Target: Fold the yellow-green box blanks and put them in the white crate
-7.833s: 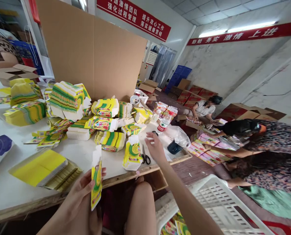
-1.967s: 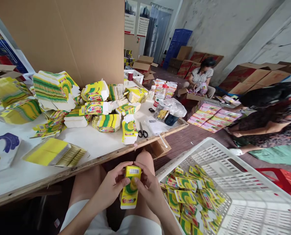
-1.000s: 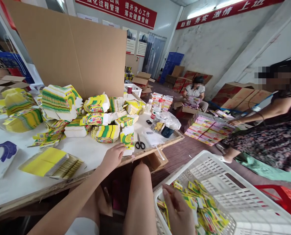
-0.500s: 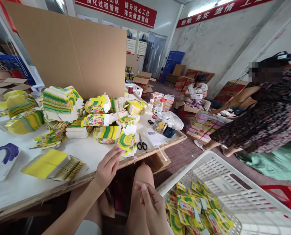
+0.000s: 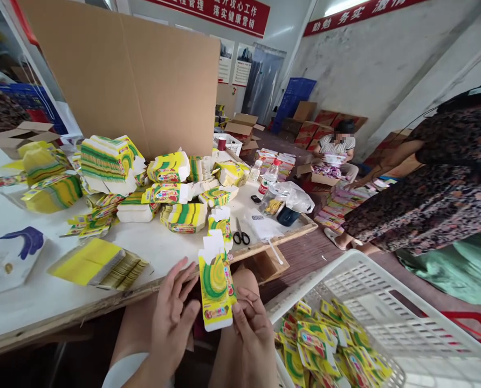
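A yellow and green printed carton (image 5: 216, 280), its white end flaps standing up, is in front of me over my lap. My right hand (image 5: 252, 334) pinches it by its lower right edge. My left hand (image 5: 173, 312) is beside its left side, fingers apart and holding nothing; the thumb is close to the carton, and I cannot tell whether it touches. Just behind, another flat carton (image 5: 221, 223) lies at the table edge. Bundles of the same flat cartons (image 5: 184, 218) are heaped across the white table (image 5: 159, 240).
To my right a white plastic basket (image 5: 406, 302) holds many folded cartons (image 5: 317, 339). Black-handled scissors (image 5: 241, 236), a bottle (image 5: 268, 177) and a dark mug (image 5: 288, 216) stand or lie at the table's right end. A tall cardboard sheet (image 5: 123, 81) rises behind. Two people work beyond.
My left hand has come back from the table edge toward my lap. A carton is now between my hands, gripped by the right, which was without one before. The view has shifted slightly.
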